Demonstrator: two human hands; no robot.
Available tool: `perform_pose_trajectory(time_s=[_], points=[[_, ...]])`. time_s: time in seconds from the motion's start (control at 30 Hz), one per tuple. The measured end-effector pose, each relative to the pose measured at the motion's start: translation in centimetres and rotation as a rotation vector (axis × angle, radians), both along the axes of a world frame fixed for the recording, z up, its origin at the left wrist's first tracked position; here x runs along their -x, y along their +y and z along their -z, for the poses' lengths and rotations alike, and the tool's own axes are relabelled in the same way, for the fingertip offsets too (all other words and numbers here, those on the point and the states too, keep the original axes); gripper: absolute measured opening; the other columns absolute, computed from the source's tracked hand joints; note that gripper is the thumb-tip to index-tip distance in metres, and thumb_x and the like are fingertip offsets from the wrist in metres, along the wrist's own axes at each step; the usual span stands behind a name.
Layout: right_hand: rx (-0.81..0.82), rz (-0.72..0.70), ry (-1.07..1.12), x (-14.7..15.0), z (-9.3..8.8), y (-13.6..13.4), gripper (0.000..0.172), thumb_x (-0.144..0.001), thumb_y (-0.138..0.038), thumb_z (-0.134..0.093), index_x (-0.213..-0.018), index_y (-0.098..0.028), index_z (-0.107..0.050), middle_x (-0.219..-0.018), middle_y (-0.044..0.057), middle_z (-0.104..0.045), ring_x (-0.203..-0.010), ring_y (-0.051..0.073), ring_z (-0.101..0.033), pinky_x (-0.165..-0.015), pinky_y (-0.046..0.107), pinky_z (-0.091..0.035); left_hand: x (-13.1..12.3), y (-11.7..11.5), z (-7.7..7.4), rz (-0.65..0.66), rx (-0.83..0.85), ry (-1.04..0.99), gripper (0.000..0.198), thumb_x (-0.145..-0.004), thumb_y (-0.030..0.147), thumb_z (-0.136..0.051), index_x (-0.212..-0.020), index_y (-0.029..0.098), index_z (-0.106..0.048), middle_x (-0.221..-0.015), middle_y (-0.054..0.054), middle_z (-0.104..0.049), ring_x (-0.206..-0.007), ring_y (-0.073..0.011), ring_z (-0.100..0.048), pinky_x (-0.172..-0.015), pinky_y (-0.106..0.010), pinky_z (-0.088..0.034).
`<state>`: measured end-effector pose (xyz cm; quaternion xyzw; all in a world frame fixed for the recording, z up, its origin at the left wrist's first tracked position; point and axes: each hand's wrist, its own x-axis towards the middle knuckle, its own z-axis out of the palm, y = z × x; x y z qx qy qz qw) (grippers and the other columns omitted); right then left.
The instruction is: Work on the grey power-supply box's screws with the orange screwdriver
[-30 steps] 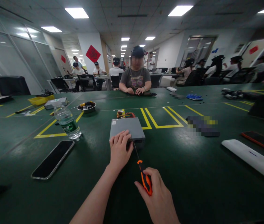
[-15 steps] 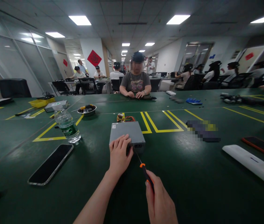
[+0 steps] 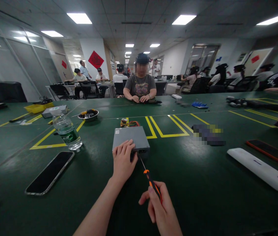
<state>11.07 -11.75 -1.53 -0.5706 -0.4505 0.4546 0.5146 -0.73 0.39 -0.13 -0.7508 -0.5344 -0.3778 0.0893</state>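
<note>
A grey computer power supply [image 3: 130, 133] lies on the green table in front of me, with bundled coloured cables [image 3: 130, 123] at its far side. My left hand [image 3: 124, 159] grips its near left edge, fingers on the top cover and thumb down against the front face. In my right hand [image 3: 162, 203] is a screwdriver [image 3: 151, 182] with a black and orange handle, held between thumb and index finger while the other fingers are loosely curled. Its shaft slants up and left to the near face of the power supply, below the socket. The exact spot of the tip is hard to make out.
To the left are a water bottle [image 3: 67, 132], a phone [image 3: 50, 173] and a metal bowl [image 3: 88, 115] with small items. A white long device [image 3: 259, 167] and an orange-edged dark slab [image 3: 271, 152] lie right. A person [image 3: 140, 85] sits opposite.
The index and other right-hand fingers have loosened and spread somewhat around the screwdriver handle. The whole view has shifted slightly; my left hand stays on the power supply.
</note>
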Motion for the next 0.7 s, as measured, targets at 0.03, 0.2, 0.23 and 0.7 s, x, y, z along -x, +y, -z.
perform_pose_trajectory(time_s=[0.03,0.2,0.23,0.7], points=[[0.031,-0.019,0.076,0.2,-0.1,0.0,0.038,-0.088,-0.054,-0.03,-0.096,-0.019,-0.043,-0.064,0.0,-0.06,-0.034,0.008,-0.037,-0.034,0.02,-0.026,0.0,0.0,0.0,-0.001,-0.001,-0.001,0.024,-0.08,0.023,-0.052,-0.104,0.025,-0.053,-0.124,-0.002,-0.055,-0.117,-0.0218,-0.045,-0.096,-0.042,-0.028],[-0.06,-0.013,-0.238,-0.2,0.2,0.4,0.027,-0.084,-0.047,-0.044,-0.094,-0.021,-0.047,-0.072,0.001,-0.06,-0.058,0.015,-0.058,-0.049,0.025,-0.044,0.0,-0.1,-0.1,-0.002,-0.002,0.006,0.024,-0.081,0.023,-0.052,-0.104,0.025,-0.052,-0.124,-0.002,-0.055,-0.118,-0.0216,-0.045,-0.095,-0.042,-0.028],[-0.11,0.005,-0.362,-0.5,0.4,0.5,0.027,-0.082,-0.043,-0.046,-0.097,-0.021,-0.047,-0.08,0.004,-0.062,-0.067,0.018,-0.062,-0.056,0.028,-0.048,0.0,-0.1,-0.1,-0.003,-0.002,0.007,0.024,-0.081,0.023,-0.052,-0.104,0.025,-0.052,-0.124,-0.003,-0.055,-0.117,-0.0218,-0.045,-0.095,-0.042,-0.029],[0.062,0.023,0.025,0.6,-0.7,0.5,0.031,-0.08,-0.05,-0.049,-0.09,-0.022,-0.043,-0.064,-0.001,-0.059,-0.043,0.012,-0.048,-0.041,0.022,-0.034,-0.1,-0.1,-0.2,-0.009,-0.003,0.0,0.023,-0.08,0.023,-0.053,-0.104,0.025,-0.053,-0.123,-0.002,-0.056,-0.116,-0.0214,-0.046,-0.096,-0.04,-0.028]])
